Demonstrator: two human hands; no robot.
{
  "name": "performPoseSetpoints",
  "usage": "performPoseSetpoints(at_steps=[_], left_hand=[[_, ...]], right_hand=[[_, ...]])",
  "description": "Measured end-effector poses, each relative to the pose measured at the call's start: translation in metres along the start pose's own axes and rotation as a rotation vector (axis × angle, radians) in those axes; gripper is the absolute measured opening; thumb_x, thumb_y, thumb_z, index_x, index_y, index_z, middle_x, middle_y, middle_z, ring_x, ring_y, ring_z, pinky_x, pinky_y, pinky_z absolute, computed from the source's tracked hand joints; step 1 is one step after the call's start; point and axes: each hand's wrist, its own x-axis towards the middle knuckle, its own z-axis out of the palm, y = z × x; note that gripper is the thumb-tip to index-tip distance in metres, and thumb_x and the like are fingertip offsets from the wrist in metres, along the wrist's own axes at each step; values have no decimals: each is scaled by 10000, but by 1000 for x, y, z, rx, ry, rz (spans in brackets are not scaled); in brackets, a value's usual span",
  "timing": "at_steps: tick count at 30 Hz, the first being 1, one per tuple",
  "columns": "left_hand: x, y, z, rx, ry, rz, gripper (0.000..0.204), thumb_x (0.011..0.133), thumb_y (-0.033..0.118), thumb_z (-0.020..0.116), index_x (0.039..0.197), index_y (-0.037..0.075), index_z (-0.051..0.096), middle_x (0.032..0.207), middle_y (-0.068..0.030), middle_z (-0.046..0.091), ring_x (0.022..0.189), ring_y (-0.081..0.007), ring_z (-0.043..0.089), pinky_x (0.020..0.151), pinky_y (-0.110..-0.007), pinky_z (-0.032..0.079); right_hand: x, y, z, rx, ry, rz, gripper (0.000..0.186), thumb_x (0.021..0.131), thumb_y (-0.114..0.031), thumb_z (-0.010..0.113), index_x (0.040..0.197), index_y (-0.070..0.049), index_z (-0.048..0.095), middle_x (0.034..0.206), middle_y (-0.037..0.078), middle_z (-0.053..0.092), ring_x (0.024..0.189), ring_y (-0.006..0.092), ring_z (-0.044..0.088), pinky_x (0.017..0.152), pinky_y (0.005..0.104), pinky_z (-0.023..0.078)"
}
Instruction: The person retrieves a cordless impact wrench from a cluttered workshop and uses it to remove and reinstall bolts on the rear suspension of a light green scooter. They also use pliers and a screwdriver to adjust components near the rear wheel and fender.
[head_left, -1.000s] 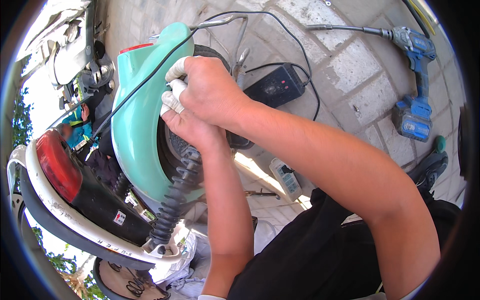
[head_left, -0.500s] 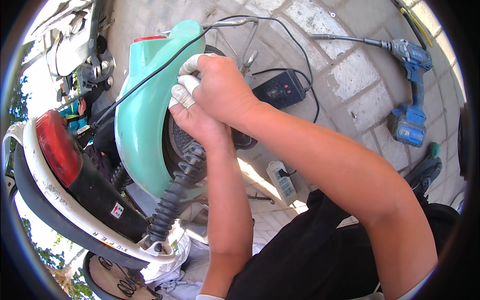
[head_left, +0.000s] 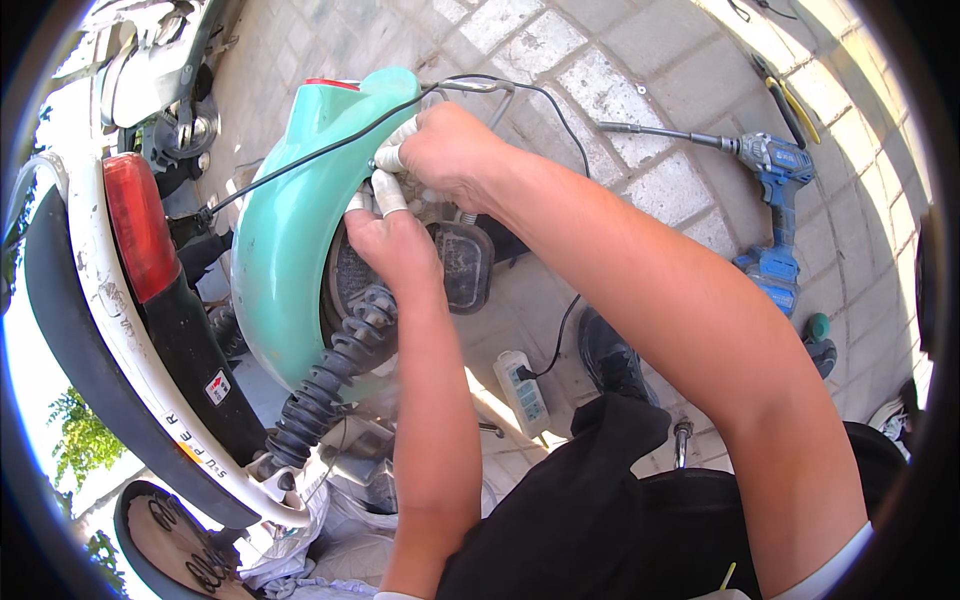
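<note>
Both hands work at the inner edge of a mint-green rear fender (head_left: 275,255) on a scooter. My right hand (head_left: 455,150) has white-covered fingertips bent together against the rim, near a tiny shiny piece too small to name. Just below it, my left hand (head_left: 392,232) has its white-covered thumb and fingers pressed together at the same edge. Whatever lies between the fingers is hidden. Beneath the hands are the dusty wheel parts and a black coil shock absorber (head_left: 335,375). A black cable (head_left: 300,158) runs across the fender.
A blue cordless impact wrench (head_left: 778,195) with a long socket extension lies on the paving at right, pliers (head_left: 785,100) beyond it. A white power strip (head_left: 522,393) and a black shoe (head_left: 612,360) are nearer. The scooter's red tail light (head_left: 140,228) stands at left.
My view has shifted, so the impact wrench and power strip sit further left. Both hands stay at the fender edge, fingers slightly rearranged. A shoe now shows; my right arm covers most of the black charger.
</note>
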Motion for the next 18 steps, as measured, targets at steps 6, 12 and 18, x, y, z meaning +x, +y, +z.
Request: performPoseSetpoints(at_steps=[6,12,18], left_hand=[[14,-26,1,120,84,-87,178,1006,172,563,1013,3,620,809,6,596,603,-30,455,485,-202,381],[18,-35,-5,74,144,-52,213,993,218,601,1036,15,645,818,16,606,599,-29,441,489,-203,358],[18,-37,7,8,159,-16,209,988,218,611,1064,27,648,812,36,591,589,-25,399,484,-218,302]], right_hand=[[-36,-23,-28,-392,53,-42,333,884,-160,635,1129,64,660,1036,180,683,923,287,629,823,418,489],[-170,-47,-176,-890,-82,202,419,951,-338,627,1155,27,663,1089,140,689,988,226,652,855,358,533],[-338,-32,-323,-1172,18,1326,418,838,-267,756,1114,37,674,963,178,718,865,287,710,712,356,592]])
